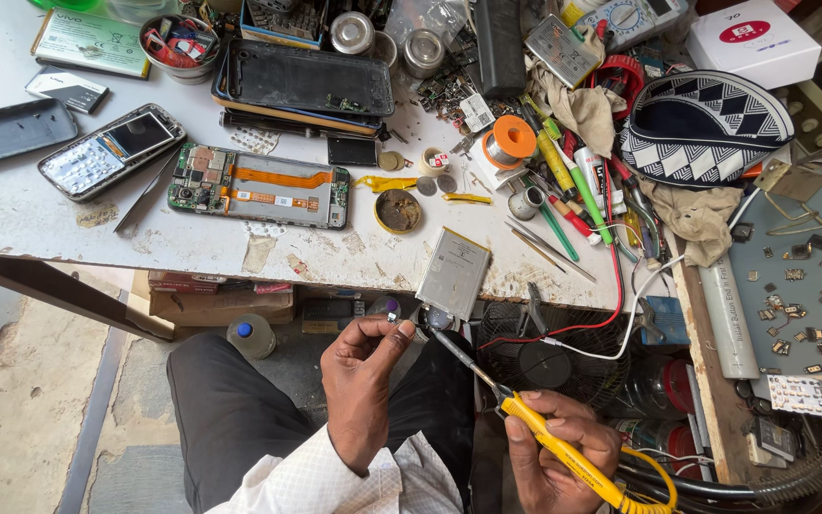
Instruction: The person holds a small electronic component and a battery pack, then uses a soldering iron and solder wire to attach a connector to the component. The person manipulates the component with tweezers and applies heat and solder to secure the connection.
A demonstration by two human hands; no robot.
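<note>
The white workbench (11, 205) is stretching across the top, crowded with an opened phone (259, 186) showing its board and orange flex, a dark back cover (308, 78), a solder spool (509, 141) and a row of pens and tweezers (563, 214). Lower down, a silver battery pack (453, 273) is leaning over the bench edge, just above the hands. The right hand (554, 447) is wrapping closed around the yellow soldering iron (549, 443), its tip (435, 330) reaching up and left. The left hand (363, 376) is pinching narrow, thumb and fingers holding a tiny component (393, 314) close beneath the battery pack. Iron tip and component are sitting just beside each other; whether they are touching, I cannot tell. Judging by this, the joint is calling for a steady pinch, the tip meeting only the contact, and the iron staying off the battery pack and the fingertips (398, 328).
</note>
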